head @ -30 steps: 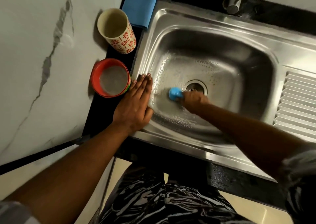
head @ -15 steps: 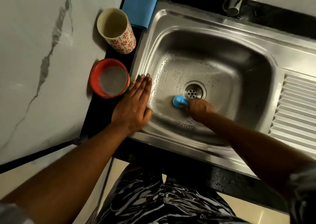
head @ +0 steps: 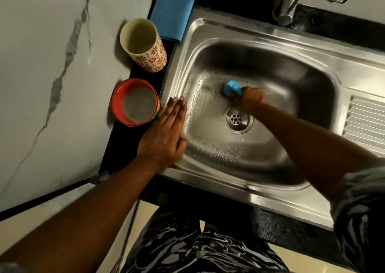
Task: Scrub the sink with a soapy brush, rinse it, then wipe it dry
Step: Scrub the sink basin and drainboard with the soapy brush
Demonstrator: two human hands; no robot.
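Note:
The stainless steel sink point(head: 212, 30) fills the upper right, its basin floor wet with soap bubbles around the drain point(head: 237, 119). My right hand point(head: 251, 100) grips a blue brush point(head: 231, 88) and presses it on the basin floor just beyond the drain. My left hand point(head: 164, 135) lies flat with straight fingers on the sink's left rim. A folded blue cloth point(head: 175, 7) lies on the counter at the sink's far left corner.
A red bowl point(head: 134, 102) of cloudy liquid stands by my left fingertips. Behind it stands a cream cup with red flowers point(head: 143, 45). The tap point(head: 288, 3) rises at the back. A ribbed drainboard point(head: 366, 122) lies on the right. The marble counter point(head: 41, 74) spreads left.
My right hand has moved the brush from the near left of the drain to the far side of it. My left hand has stayed on the rim.

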